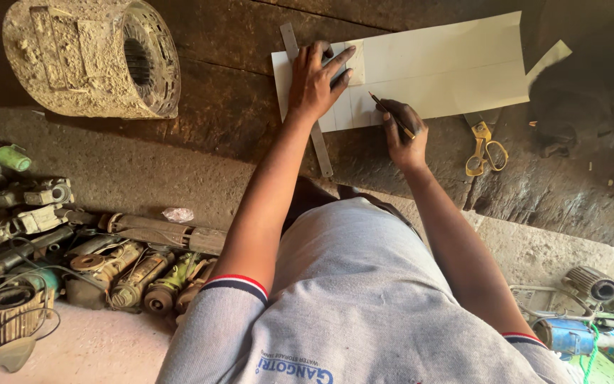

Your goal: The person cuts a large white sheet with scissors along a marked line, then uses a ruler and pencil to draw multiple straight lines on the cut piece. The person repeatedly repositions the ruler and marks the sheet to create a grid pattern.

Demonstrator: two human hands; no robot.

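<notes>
**Head view: pencil tip at the ruler's edge on a pale sheet**

The head camera looks down over the person's shoulders, so the table appears at the top of the picture. The left hand (316,80) lies flat, fingers spread, and presses a long metal ruler (319,139) onto a pale cream sheet (449,64). It grips nothing; it only holds the ruler down. The right hand (404,133) is closed around a thin pencil (391,114), as a writing hand holds it.

The relation that matters is between the pencil tip and the ruler. From the right hand, the ruler lies at about 9 o'clock, just beside it, and the pencil points toward 10 o'clock, its tip on the lower part of the sheet near the ruler's edge. The long axis of the ruler runs from about 11 o'clock to 5 o'clock, across the left end of the sheet and past its lower edge over the dark table (222,107). The right hand is the nearer one to the line being made.

The sheet looks thin and stiff, slightly curved, with faint straight lines near its left end. It lies long from left to right, at 12 o'clock from the person. Yellow-handled scissors (485,147) rest at 3 o'clock from the right hand, near but apart.
</notes>
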